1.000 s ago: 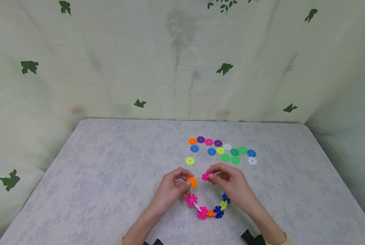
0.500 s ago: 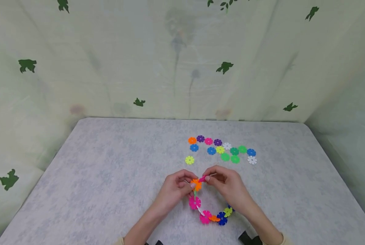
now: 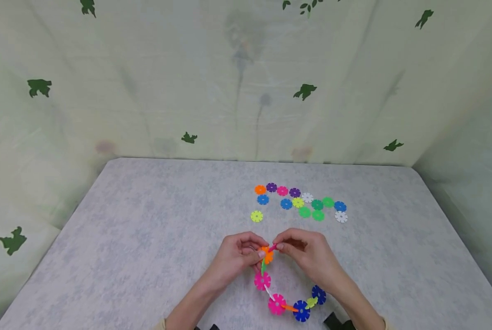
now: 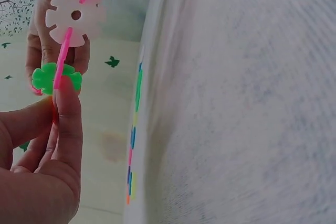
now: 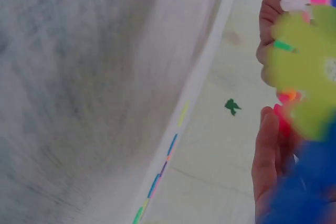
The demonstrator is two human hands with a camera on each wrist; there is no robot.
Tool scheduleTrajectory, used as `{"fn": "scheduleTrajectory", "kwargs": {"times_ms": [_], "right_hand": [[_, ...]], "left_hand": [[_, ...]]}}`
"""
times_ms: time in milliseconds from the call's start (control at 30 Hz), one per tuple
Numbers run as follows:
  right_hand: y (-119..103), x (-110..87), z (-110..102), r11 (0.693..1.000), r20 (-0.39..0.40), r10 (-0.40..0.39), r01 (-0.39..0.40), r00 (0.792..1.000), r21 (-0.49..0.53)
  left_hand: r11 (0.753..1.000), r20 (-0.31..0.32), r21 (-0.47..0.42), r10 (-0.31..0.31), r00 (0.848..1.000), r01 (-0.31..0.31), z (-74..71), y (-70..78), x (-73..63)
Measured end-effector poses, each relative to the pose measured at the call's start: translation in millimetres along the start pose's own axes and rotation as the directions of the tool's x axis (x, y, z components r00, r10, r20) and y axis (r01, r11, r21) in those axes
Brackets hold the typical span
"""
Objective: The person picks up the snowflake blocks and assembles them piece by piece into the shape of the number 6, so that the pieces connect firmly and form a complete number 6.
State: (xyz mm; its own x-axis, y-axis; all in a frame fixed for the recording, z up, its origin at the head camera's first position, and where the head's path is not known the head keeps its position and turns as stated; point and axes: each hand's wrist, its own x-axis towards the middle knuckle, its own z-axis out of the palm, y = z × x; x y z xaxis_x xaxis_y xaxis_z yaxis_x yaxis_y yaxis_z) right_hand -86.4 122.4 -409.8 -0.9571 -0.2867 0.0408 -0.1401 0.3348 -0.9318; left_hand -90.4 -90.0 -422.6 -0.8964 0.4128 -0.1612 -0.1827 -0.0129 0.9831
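Note:
My left hand (image 3: 238,255) pinches an orange notched flower disc (image 3: 268,256) at one end of a chain of interlocking discs. Opposite it, my right hand (image 3: 305,253) holds a pink flower disc (image 3: 272,247) edge-on between thumb and fingertips, its edge meeting the orange one. From the orange disc hangs a green disc (image 3: 263,267), followed by a pink disc (image 3: 262,280) and others, curving round to a dark blue disc (image 3: 318,294) below my right hand. A white disc (image 4: 76,17) of the chain shows large in the left wrist view; a blurred yellow-green disc (image 5: 299,72) fills part of the right wrist view.
Beyond the hands, several loose flower discs lie flat on the grey table (image 3: 167,206), among them a yellow one (image 3: 257,216), a purple one (image 3: 295,192) and a white one (image 3: 341,217). A pale curtain (image 3: 155,82) with green bird shapes hangs behind.
My right hand has brought the pink disc leftward and turned it edge-on against the orange disc. The left hand shifted slightly right, and the chain's lower part now hangs nearer the front.

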Motion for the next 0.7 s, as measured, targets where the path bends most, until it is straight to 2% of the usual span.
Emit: {"fn": "scheduleTrajectory", "kwargs": {"times_ms": [200,467,600,700], "right_hand": [[1.2,0.0,-0.7,1.000,0.007,-0.024,0.024,1.000,0.006],[2.4,0.5,2.0,0.997,0.029,0.009,-0.011,1.000,0.075],[1.0,-0.2,2.2,0.997,0.038,0.027,-0.030,0.999,0.073],[1.7,0.6,-0.8,0.998,0.075,0.037,-0.041,0.997,0.054]], "left_hand": [[1.000,-0.002,-0.021,-0.019,1.000,0.019,0.1,2.0,-0.8],[1.000,-0.014,-0.021,-0.022,1.000,0.022,-0.5,1.3,-1.2],[1.000,0.012,0.016,-0.026,1.000,0.026,-0.3,0.3,-0.7],[0.998,0.047,0.057,-0.037,0.998,0.034,-0.8,-2.5,0.4]]}}
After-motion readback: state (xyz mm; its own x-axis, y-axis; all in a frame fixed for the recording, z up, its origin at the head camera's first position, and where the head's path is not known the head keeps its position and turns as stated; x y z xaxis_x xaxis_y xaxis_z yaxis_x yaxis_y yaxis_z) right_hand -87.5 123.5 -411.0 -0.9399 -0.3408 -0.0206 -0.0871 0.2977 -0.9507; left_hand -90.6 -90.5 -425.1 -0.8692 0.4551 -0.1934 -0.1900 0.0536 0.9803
